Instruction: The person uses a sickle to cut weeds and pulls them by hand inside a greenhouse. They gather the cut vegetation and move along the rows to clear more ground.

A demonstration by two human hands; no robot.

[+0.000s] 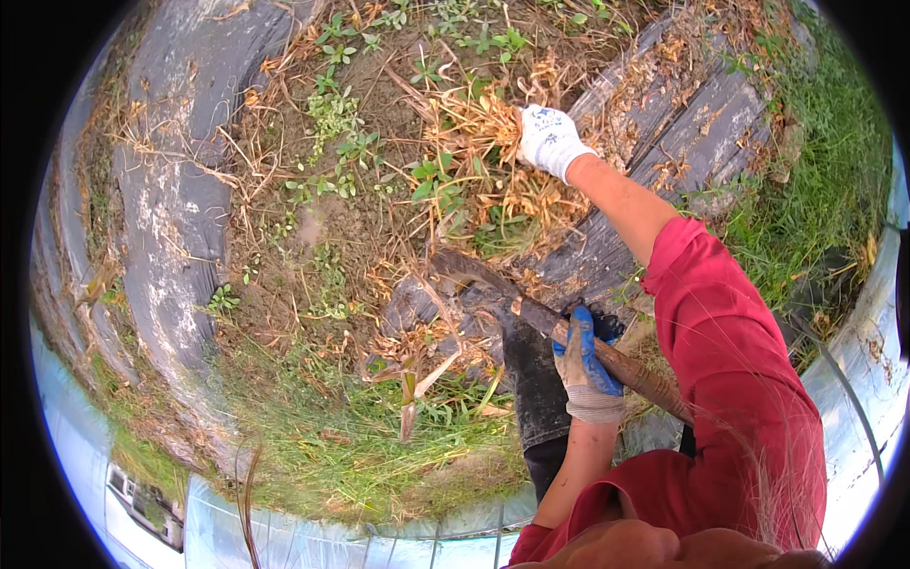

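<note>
My right hand, in a white knit glove bearing print, is closed around a bunch of dry, yellow-brown plant stalks and leaves at the upper middle. Lower down, my left hand wears a soiled white glove with blue coating and grips the long wooden handle of a tool. The handle runs from beside my body up to the left; its dark, dirty far end lies low over the soil and dry litter. The kind of tool cannot be told. Both red sleeves are pushed up.
Worn black plastic mulch film covers a strip at the left, and more film lies at the upper right. Bare soil with small green weeds lies between. Grass grows at the right and bottom, beside pale plastic sheeting along the rim.
</note>
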